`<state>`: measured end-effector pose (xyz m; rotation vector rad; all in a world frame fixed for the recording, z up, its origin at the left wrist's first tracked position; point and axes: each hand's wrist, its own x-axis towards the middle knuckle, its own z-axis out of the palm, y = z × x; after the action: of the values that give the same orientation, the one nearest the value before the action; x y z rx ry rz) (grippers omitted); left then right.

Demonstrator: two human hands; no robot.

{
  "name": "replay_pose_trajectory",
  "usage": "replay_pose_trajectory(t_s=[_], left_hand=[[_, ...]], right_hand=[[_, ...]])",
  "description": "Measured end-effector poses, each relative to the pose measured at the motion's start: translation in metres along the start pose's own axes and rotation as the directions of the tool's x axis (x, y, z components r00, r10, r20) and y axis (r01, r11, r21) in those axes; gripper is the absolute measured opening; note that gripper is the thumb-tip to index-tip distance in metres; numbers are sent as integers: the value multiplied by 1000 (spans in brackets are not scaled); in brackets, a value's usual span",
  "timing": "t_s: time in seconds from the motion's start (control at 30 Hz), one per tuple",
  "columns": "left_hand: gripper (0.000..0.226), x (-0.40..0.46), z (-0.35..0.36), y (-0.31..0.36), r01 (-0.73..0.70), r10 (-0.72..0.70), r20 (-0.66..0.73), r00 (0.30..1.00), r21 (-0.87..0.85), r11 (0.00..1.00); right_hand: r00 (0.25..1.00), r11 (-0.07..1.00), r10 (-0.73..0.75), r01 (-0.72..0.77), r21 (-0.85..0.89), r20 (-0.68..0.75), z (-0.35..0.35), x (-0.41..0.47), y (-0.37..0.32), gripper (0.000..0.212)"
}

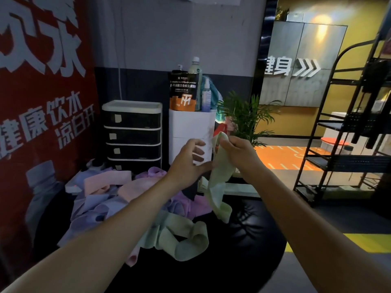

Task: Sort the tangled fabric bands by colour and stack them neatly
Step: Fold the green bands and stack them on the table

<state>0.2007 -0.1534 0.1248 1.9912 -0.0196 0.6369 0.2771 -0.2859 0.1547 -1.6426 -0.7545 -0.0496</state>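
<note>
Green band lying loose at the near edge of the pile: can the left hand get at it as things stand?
Probably yes. The green band on the table lies on top at the pile's near edge with nothing over it. The left hand grips nothing; it only touches the raised band held by the right hand.

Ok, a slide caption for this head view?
Right hand lifts a green band off the tangled pile; left hand touches it.
</note>
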Motion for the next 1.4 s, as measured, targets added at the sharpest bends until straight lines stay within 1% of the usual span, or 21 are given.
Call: replay_pose_trajectory(t_s=[0.07,0.1,0.17,0.2,0.23,0.3,0.33,0.4,0.53,0.63,0.73,0.8,0.87,0.93,1.03,1.1,1.17,1.2,1.27,1.33,1.4], left_hand=[[50,10,7,9,40,-40,-5,999,-15,999],[44,14,10,11,60,-60,7,998,-54,997],[21,20,17,13,51,-49,17,999,-126,991],[8,22,19,14,26,-27,-2,1000,-102,994],[6,23,20,15,-2,-1,-30,1000,-76,997],[19,26,20,12,9,-18,-85,996,-101,995],[22,27,18,12,43,-60,-106,993,-149,988],[25,29,11,10,94,-128,-129,983,-238,967],[35,28,1,4,168,-213,-130,968,-292,941],[37,24,-4,1,230,-290,-132,948,-346,910],[28,21,-12,-1,258,-344,-154,926,-407,876],[26,20,-19,-2,275,-390,-191,901,-444,853],[25,18,-26,-5,283,-399,-203,894,-434,855],[25,16,-28,-10,272,-383,-200,902,-425,863],[27,14,-29,-14,267,-397,-217,892,-456,849],[27,14,-29,-16,281,-405,-218,888,-442,852],[25,13,-28,-17,298,-393,-197,898,-386,873],[23,13,-26,-18,306,-369,-173,913,-305,902],[21,15,-23,-21,302,-303,-100,948,-25,953],[20,20,-19,-21,265,-257,-63,964,195,944],[24,24,-15,-13,180,-162,-96,982,243,953]], right_hand=[[998,1000,6,-8,29,58,-7,0,-2,33],[996,999,16,-20,48,85,-10,0,-2,31],[994,997,30,-37,63,107,-17,3,-1,31],[994,998,38,-44,55,104,-20,3,-1,31],[994,998,47,-51,44,99,-24,2,-1,31],[992,998,52,-55,22,113,-30,0,2,29],[989,999,52,-51,-10,142,-33,-2,3,28],[976,987,61,-27,-160,211,-38,-5,7,27],[953,887,115,29,-461,280,-38,-8,17,24],[975,831,86,44,-554,205,-36,-8,30,23],[987,825,114,-32,-564,111,-40,-9,39,20],[988,806,137,-69,-588,73,-46,-12,46,10],[987,815,154,-100,-570,48,-49,-16,51,18],[984,845,169,-118,-521,53,-48,-18,55,27],[975,916,211,-176,-360,62,-46,-17,52,25],[971,963,233,-223,-153,50,-45,-18,47,22],[962,952,272,-275,134,36,-44,-19,38,14],[958,926,285,-286,247,41,-43,-19,34,12],[957,880,283,-284,380,60,-40,-18,26,14],[962,848,262,-268,457,78,-37,-14,19,15],[967,843,238,-250,477,87,-35,-9,12,16]])
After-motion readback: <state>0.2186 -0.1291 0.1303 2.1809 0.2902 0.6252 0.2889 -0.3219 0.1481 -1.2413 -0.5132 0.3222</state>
